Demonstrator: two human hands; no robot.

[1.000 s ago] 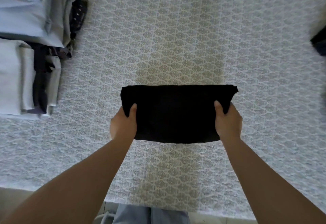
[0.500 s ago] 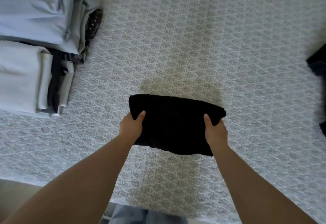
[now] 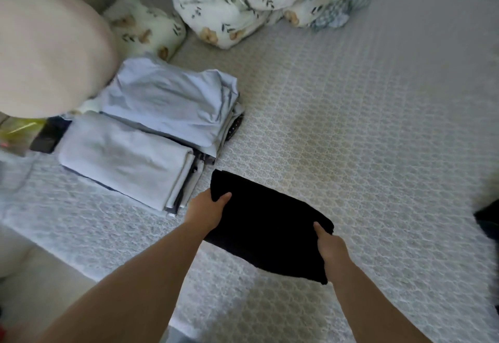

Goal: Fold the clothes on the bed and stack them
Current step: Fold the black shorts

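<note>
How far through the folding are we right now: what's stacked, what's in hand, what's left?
Done: two stacks of folded pale clothes sit at the left of the bed. In hand: a folded black garment, gripped at its ends by the left hand and right hand, near the stacks but not yet on one. Left: placing it, and seemingly a dark item at the right edge, too cropped to identify.

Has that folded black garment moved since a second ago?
Yes. The black garment, gripped by both hands, has moved left toward the pale folded stack.
</note>
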